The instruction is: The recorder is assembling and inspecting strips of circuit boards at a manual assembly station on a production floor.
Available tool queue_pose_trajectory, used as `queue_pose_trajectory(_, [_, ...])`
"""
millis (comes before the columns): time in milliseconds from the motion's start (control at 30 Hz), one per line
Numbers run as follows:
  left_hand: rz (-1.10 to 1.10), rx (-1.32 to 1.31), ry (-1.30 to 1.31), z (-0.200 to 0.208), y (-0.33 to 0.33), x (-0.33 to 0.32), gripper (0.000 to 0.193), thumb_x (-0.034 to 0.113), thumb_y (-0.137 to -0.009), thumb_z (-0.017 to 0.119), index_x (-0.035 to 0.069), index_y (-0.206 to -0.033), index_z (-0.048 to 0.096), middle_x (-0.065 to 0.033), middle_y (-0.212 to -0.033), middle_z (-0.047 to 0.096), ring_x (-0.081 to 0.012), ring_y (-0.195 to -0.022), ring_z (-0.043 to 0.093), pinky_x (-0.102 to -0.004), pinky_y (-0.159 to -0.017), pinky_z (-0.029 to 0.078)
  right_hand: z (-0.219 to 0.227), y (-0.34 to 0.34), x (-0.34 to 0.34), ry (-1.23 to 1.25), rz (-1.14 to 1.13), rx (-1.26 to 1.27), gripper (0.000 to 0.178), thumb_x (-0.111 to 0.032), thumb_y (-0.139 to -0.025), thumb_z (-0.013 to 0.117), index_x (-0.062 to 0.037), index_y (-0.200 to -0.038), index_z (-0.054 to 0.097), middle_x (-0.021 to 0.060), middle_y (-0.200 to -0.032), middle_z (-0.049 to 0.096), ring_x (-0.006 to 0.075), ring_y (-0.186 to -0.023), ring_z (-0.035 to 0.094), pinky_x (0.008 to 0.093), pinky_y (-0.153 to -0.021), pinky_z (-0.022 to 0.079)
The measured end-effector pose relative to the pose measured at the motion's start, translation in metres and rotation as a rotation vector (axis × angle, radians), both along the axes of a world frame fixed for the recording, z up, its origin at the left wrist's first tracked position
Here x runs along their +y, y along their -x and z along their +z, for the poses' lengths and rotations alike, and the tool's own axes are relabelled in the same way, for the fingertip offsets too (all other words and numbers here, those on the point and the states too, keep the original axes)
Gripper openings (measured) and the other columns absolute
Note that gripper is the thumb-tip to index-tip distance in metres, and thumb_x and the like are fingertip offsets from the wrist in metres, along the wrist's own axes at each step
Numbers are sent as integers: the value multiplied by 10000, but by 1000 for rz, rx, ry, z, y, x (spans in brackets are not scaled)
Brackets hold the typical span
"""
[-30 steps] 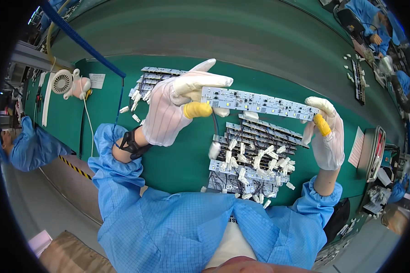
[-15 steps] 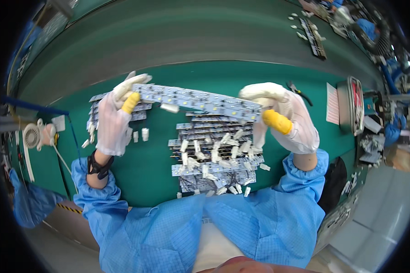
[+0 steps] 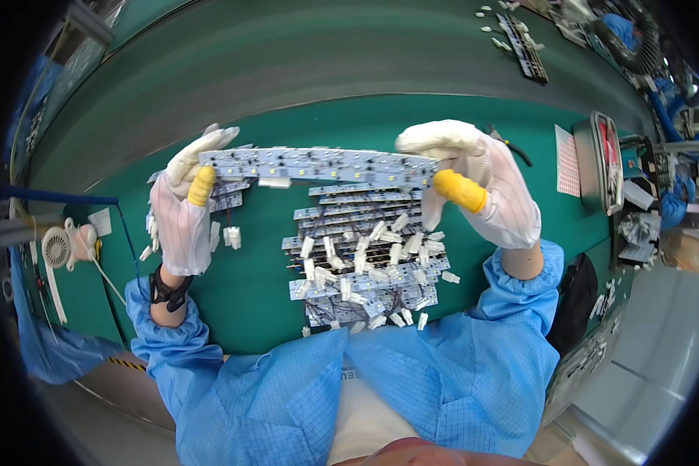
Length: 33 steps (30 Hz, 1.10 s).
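A long, pale LED circuit board (image 3: 318,166) is held up nearly level above the bench, its component side facing me. My left hand (image 3: 188,200), in a white glove with a yellow thumb cover, pinches its left end. Closed on the right end is my right hand (image 3: 474,185), gloved the same way. A white connector (image 3: 275,183) shows at the board's lower edge. Below lies a stack of similar boards (image 3: 365,291) with dark wires and several white connectors on top. More boards (image 3: 229,200) lie behind my left hand, partly hidden by it.
On the green mat (image 3: 248,311), pliers (image 3: 512,147) lie beyond my right hand, near a printed sheet (image 3: 567,159) and a metal tray (image 3: 600,163). A small fan (image 3: 57,247) stands at left. One dark board strip (image 3: 523,48) rests on the grey surface at far right.
The board has turned from sloping down rightward to nearly level, and both hands have shifted slightly left. My left hand is lower, and the grip at both ends stays.
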<state>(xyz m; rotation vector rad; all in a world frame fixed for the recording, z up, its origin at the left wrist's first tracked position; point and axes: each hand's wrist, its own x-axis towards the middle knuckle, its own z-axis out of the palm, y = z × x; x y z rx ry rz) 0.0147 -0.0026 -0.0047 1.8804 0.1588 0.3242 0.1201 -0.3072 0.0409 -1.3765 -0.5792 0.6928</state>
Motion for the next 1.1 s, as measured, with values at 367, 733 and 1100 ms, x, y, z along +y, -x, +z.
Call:
queue_pose_trajectory(367, [-249, -270, 312, 1, 12, -9, 543, 357, -902, 598, -93, -1198, 531, -195, -1193, 603, -233, -1034, 620, -367, -996, 425, -28, -16, 3, -26, -92, -25, 617, -450, -868, 622, 32, -1233, 498, 95, -847, 589, 124, -610, 570, 221, -557, 460])
queue_pose_trajectory(733, [-136, 65, -12, 3, 7, 6, 315, 280, -961, 512, 43, -1104, 663, -156, -1025, 690, -219, -1157, 565, -314, -889, 457, -34, -23, -7, -37, -100, 68, 652, -500, -772, 710, 26, -1109, 524, 94, -679, 603, 142, -473, 548, 237, -448, 447])
queue_pose_trajectory(1100, [-11, 59, 3, 0, 0, -2, 469, 372, -997, 408, -19, -1144, 619, -105, -1077, 676, -135, -939, 616, -257, -852, 463, -43, -22, -8, -227, 91, 315, 541, -417, -847, 650, 33, -1112, 505, 137, -740, 628, 184, -482, 585, 230, -491, 485])
